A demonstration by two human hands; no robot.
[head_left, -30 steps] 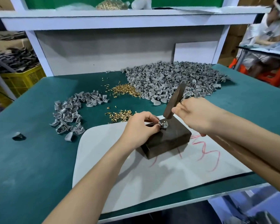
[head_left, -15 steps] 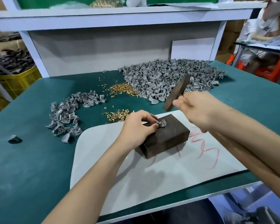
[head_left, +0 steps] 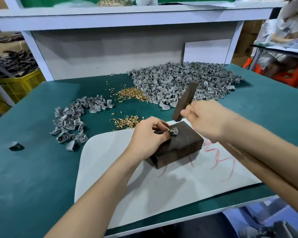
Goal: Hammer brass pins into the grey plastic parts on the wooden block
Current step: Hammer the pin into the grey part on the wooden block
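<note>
A dark wooden block [head_left: 181, 146] lies on a white mat [head_left: 162, 189]. My left hand [head_left: 148, 136] pinches a small grey plastic part [head_left: 173, 131] on the block's top. My right hand [head_left: 208, 121] grips a dark wooden hammer [head_left: 185, 102], its head raised a little above and behind the part. Loose brass pins [head_left: 127, 121] lie just behind my left hand, and a second heap of brass pins [head_left: 132, 93] sits further back.
A large heap of grey parts [head_left: 184, 83] fills the back right of the green table [head_left: 33, 169]. A smaller heap [head_left: 72, 121] lies at the left, with one stray part [head_left: 15, 146] near the left edge. A white shelf frame [head_left: 120, 19] stands behind.
The hammer rose off the part on the block and is lifted above it. My left hand keeps its pinch on the part.
</note>
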